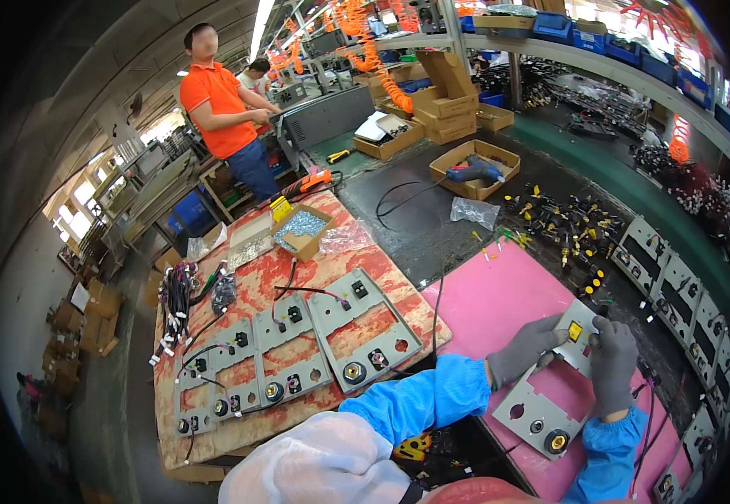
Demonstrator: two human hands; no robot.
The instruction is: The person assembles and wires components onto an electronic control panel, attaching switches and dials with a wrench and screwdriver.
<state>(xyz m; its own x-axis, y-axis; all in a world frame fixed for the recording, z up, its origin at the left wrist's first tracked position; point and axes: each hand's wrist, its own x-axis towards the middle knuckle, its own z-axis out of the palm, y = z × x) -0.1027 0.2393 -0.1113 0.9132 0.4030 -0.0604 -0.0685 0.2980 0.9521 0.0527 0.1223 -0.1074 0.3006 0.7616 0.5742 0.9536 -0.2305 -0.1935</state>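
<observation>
A grey metal panel (550,395) with cut-outs and a brass socket lies on a pink mat (491,298). My left hand (526,347), in a grey glove and blue sleeve, grips the panel's upper left edge. My right hand (613,363), also gloved, presses its fingertips on the panel's top end beside a small yellow switch (576,331). Whether a small part sits under those fingers is hidden.
Several similar grey panels (297,349) with wires lie on a red patterned board at left. A cardboard box of small parts (302,231) stands behind them. Black and yellow connectors (562,223) are scattered on the dark bench; finished panels (676,294) line the right. A person in an orange shirt (222,109) stands far left.
</observation>
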